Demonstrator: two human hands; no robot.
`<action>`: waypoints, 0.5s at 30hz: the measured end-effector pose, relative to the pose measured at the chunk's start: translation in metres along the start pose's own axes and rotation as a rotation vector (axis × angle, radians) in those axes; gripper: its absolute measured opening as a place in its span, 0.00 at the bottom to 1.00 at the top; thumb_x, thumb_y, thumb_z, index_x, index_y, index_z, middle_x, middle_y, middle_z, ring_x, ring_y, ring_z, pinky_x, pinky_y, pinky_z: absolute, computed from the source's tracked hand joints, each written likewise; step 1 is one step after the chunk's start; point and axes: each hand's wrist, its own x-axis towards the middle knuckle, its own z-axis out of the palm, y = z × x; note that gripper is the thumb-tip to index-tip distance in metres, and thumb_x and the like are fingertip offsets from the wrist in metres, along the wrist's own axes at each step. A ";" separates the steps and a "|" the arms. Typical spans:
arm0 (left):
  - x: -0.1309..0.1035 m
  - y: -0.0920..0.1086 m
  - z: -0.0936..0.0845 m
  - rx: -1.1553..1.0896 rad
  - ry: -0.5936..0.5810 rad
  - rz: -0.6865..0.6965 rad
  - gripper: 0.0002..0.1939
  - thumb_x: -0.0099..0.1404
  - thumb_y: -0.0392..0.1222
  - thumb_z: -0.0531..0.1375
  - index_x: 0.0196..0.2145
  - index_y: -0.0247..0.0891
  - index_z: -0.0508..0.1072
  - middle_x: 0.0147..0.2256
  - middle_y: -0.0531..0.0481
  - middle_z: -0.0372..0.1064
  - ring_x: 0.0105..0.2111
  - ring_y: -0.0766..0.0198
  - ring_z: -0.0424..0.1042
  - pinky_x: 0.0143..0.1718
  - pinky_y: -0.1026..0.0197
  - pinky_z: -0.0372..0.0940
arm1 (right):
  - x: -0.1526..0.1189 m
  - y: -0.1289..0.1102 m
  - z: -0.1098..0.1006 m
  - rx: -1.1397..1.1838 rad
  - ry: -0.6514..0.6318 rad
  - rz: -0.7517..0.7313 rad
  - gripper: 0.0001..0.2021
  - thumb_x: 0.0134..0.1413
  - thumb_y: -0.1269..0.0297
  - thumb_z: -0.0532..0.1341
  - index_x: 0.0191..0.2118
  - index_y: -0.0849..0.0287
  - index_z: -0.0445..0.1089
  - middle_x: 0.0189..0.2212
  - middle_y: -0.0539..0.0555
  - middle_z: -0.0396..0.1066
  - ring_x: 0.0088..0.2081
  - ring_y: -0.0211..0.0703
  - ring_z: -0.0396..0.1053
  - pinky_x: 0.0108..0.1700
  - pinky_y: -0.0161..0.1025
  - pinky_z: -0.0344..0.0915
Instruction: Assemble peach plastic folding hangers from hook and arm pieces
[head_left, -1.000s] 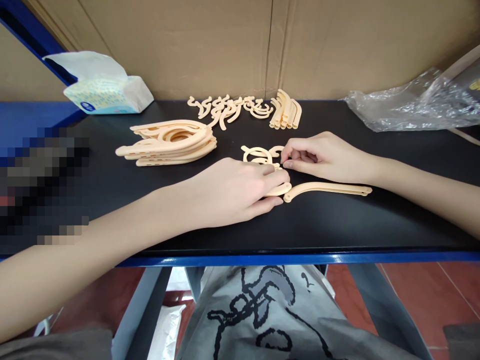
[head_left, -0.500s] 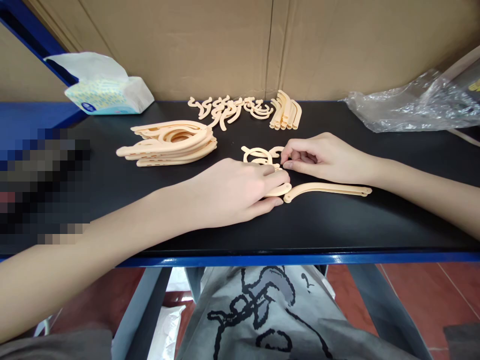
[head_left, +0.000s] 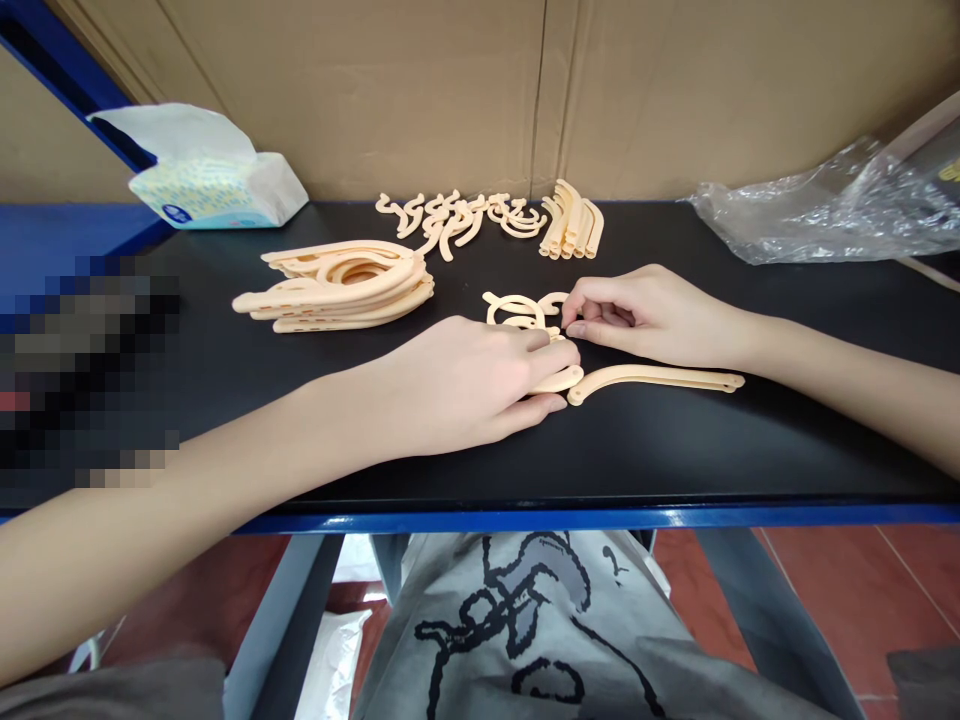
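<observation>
My left hand point(head_left: 487, 385) rests on the black tabletop, its fingers closed around a beige plastic hanger arm point(head_left: 564, 380); only the rounded end shows and the rest is under the hand. My right hand point(head_left: 619, 312) is curled in a pinch just beyond it, its fingertips at a small curved beige piece point(head_left: 553, 302). Whether it grips anything is hidden. Beside the fingers lies a beige hook-shaped ring piece point(head_left: 516, 310), partly covered by my left hand. A slim, bent beige hanger arm point(head_left: 652, 377) lies to the right, close to my left fingertips.
Folded beige hangers point(head_left: 337, 290) are stacked at the left. Loose hooks point(head_left: 454, 215) and a bundle of curved arms point(head_left: 571, 222) lie along the back. A tissue pack point(head_left: 217, 185) stands at back left, a clear plastic bag point(head_left: 810, 215) at back right. The table's blue edge point(head_left: 525, 520) runs in front.
</observation>
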 end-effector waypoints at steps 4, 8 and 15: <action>0.000 0.000 0.000 0.002 -0.009 -0.005 0.12 0.76 0.44 0.53 0.49 0.38 0.71 0.42 0.50 0.74 0.36 0.60 0.75 0.27 0.61 0.55 | 0.000 0.000 0.000 0.001 -0.002 0.013 0.06 0.63 0.62 0.58 0.37 0.57 0.70 0.20 0.43 0.65 0.21 0.32 0.61 0.28 0.32 0.54; 0.000 0.000 -0.001 0.003 -0.013 -0.011 0.12 0.76 0.44 0.52 0.48 0.38 0.71 0.41 0.50 0.74 0.36 0.61 0.75 0.27 0.61 0.55 | 0.000 -0.001 0.000 0.012 0.008 0.014 0.06 0.63 0.63 0.58 0.36 0.57 0.70 0.20 0.43 0.64 0.21 0.32 0.60 0.28 0.33 0.53; 0.000 0.001 0.000 -0.010 -0.001 -0.005 0.11 0.75 0.44 0.53 0.48 0.38 0.71 0.42 0.50 0.74 0.36 0.61 0.75 0.28 0.61 0.55 | -0.001 -0.003 -0.002 0.019 -0.045 0.060 0.08 0.63 0.61 0.57 0.37 0.58 0.70 0.21 0.44 0.64 0.22 0.34 0.59 0.29 0.36 0.54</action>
